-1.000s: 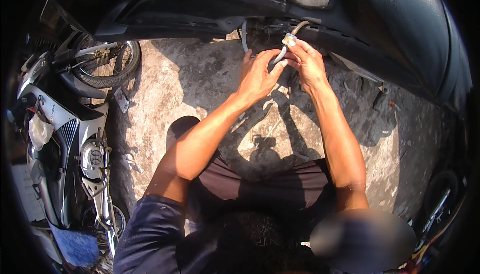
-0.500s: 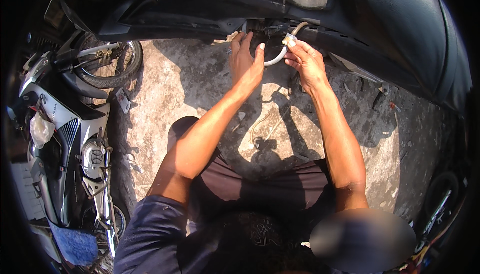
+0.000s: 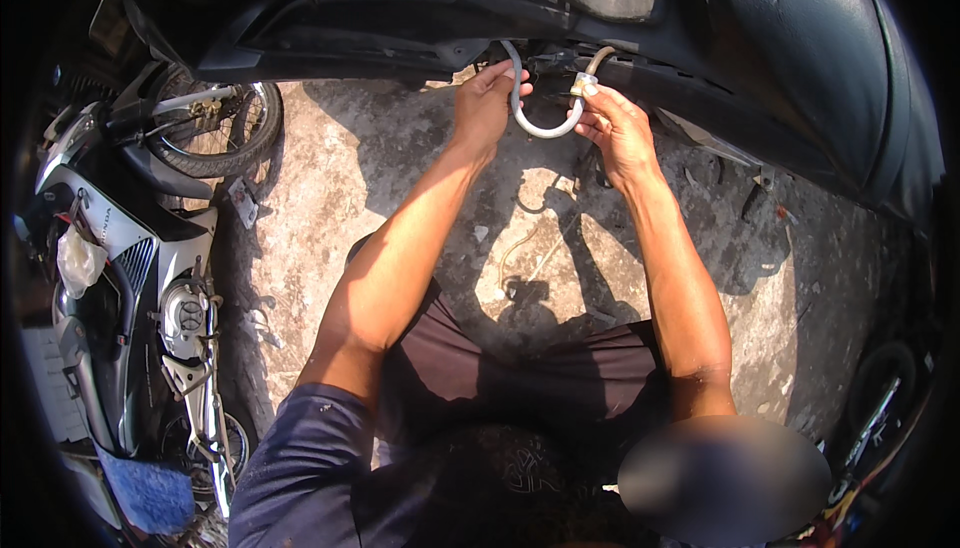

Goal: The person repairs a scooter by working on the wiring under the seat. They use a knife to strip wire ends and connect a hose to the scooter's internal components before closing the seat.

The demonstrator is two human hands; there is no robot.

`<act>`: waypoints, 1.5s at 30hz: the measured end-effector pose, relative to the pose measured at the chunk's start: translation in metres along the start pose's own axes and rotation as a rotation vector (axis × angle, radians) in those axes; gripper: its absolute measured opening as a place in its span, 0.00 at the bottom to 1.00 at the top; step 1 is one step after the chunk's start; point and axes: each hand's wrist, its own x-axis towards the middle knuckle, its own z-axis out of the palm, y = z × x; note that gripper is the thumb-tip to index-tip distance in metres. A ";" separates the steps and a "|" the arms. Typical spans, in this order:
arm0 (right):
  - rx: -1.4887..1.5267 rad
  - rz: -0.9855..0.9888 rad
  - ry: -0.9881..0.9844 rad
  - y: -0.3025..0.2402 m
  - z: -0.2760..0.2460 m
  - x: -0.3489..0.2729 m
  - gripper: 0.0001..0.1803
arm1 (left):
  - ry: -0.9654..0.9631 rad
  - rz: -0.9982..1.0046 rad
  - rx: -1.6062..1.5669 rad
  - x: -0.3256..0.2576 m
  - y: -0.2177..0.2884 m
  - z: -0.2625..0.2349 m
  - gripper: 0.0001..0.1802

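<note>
Since the grey hose [image 3: 545, 132] makes a U in the head view, I'd go easy on that bend so it doesn't kink, and steady the pale connector [image 3: 583, 79] rather than tug on the hose. Hose sits upper center of the frame, right between the two hands. Right hand [image 3: 622, 133] has the connector pinched in its fingertips, with the tan hose [image 3: 601, 56] coming out above. Left hand [image 3: 484, 108] is curled at the U's left leg, hose crossing over its fingers; can't tell if it's really gripping. Black bike panel [image 3: 370, 28] is just above, fwiw.
</note>
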 end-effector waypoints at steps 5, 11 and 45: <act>-0.008 -0.002 -0.012 0.001 -0.004 0.001 0.17 | -0.030 -0.044 -0.026 0.002 0.000 0.004 0.19; 0.029 -0.003 -0.026 0.000 0.002 0.004 0.17 | -0.064 -0.047 -0.035 0.002 0.003 0.005 0.20; 0.209 -0.019 -0.047 -0.004 0.022 0.007 0.15 | -0.140 -0.336 -0.326 0.027 -0.021 -0.003 0.15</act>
